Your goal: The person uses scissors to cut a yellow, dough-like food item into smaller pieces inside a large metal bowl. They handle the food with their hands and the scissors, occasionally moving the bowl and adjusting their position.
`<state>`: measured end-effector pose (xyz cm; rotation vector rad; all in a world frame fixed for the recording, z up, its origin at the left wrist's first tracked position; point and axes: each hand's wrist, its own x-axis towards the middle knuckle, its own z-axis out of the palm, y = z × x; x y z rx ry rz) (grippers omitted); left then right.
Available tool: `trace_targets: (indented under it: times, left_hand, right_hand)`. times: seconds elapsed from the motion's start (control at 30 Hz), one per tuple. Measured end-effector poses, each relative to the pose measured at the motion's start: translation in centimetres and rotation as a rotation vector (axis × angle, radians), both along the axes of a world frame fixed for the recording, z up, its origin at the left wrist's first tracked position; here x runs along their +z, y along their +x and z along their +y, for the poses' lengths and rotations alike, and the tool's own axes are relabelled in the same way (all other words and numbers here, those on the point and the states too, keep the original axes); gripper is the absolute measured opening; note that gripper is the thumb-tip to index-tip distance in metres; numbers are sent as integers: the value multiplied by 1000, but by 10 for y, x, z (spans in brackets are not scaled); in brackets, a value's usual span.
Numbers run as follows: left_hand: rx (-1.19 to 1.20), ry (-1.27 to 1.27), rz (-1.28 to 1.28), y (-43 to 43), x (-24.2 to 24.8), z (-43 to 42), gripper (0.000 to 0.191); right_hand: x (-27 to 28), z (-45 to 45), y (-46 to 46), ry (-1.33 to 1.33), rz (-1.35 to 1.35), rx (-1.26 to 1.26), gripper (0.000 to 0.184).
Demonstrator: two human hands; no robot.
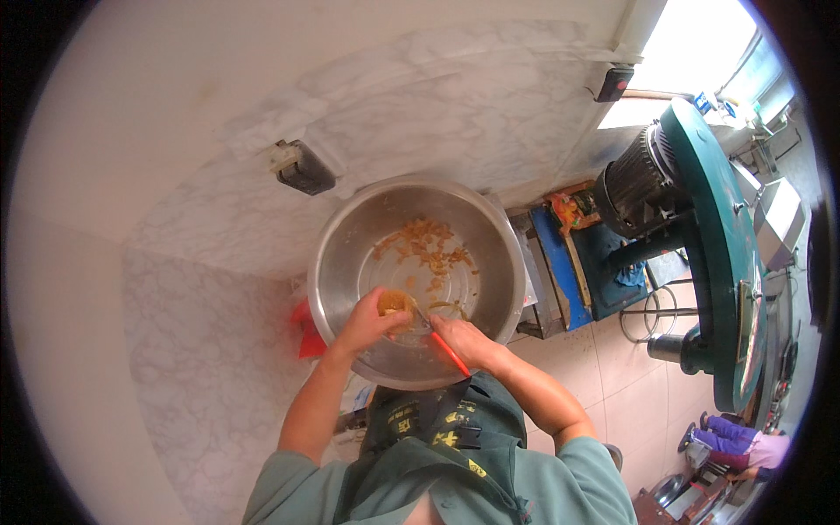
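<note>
My left hand (362, 325) grips a yellowish-brown rounded piece of food (398, 302), perhaps a root vegetable; its exact kind is unclear. In my right hand (461, 340) is a small knife with an orange handle (454, 357). Its blade (422, 317) points up and left, beside the piece, but blur hides whether they touch. Both hands are over the near half of a large round stainless steel basin (317, 275). Brownish-yellow peelings or scraps (425, 241) lie scattered on the basin floor, mostly toward the far side. A few longer strips (449, 306) rest close to my right hand.
A green machine (715, 216) with a dark motor (633, 180) stands at right, beside a low table with a blue board (558, 269). A marbled wall (420, 105) bounds the far and left sides. Another person (735, 443) is at far lower right.
</note>
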<state>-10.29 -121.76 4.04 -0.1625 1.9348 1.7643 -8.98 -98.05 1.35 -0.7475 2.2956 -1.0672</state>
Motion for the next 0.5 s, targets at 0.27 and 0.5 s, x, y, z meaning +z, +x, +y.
trace_targets:
  times: [0.27, 0.5]
  left_hand:
    - [161, 121, -124, -2, 1, -10, 39]
    - [374, 406, -121, 7, -21, -8, 46]
  right_hand:
    - [19, 0, -12, 91, 64, 14, 36]
    - [8, -10, -3, 70, 46, -125, 29]
